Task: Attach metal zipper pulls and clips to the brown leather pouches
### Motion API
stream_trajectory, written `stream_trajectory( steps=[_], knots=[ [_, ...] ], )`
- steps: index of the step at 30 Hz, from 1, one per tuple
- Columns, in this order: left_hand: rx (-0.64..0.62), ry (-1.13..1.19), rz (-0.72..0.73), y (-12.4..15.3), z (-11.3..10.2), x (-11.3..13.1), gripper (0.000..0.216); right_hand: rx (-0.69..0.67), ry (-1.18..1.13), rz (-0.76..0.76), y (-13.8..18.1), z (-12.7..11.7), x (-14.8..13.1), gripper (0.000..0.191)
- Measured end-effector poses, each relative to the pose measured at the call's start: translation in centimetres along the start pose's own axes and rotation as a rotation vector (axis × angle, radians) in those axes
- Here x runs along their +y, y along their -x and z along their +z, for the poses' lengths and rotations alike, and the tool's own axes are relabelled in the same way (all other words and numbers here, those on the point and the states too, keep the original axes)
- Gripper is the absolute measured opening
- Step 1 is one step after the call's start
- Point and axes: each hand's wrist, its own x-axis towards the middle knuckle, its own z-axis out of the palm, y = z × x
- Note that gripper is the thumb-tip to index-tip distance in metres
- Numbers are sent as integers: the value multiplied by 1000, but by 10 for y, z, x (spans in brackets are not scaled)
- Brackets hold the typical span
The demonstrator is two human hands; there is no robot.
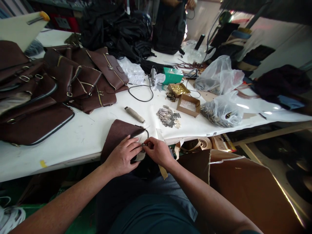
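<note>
A brown leather bag piece [117,131] lies over the front edge of the white table, with dark piping along its right side. My left hand [123,156] holds this piece near its lower right corner, fingers stretched over the top and thumb lower down. Close against those fingertips, my right hand [156,150] is closed in a pinch at the edge of the piece. What it pinches is small and mostly hidden by the fingers. Beyond the leather lies a grey-handled tool [134,114]. A pile of small flat metal plates [168,117] is to its right.
Brown leather bags [83,78] are heaped at the left. Farther right stand a box of gold-coloured fittings [179,89], a cardboard tray [188,105] and plastic bags of hardware [221,110]. Black backpacks [117,32] fill the back. A large cardboard box [243,188] stands below, right.
</note>
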Motion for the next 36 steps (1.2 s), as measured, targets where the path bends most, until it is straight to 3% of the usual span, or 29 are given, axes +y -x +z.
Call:
stream_trajectory(
  steps=[4,9,15,18,21,25,28,31,36],
  knots=[
    [-3,-3,-4,-1,-1,2,44,13,-6,-64,-1,4,5,10],
    [-6,-35,-6,0,0,1,43,-9,18,-30,-3,7,7,12],
    [-40,-34,9,-4,1,0,46,-110,26,-68,-17,-21,2,13],
    [-45,-17,-7,-5,1,0,45,80,14,-183,-53,-39,-8,15],
    [-46,-8,-17,-4,1,0,44,224,90,-283,-110,-36,-23,26],
    [-48,-1,-29,-3,1,0,44,45,306,-222,-181,-7,-39,54],
    [-54,-4,-28,-2,2,0,46,-26,368,-222,-203,6,-41,47],
    [-51,-11,-30,-1,3,-1,47,-64,77,-216,-193,-5,-34,39],
    [-35,-16,-26,-1,5,-3,40,38,-995,-86,-130,-38,-27,50]
  ],
)
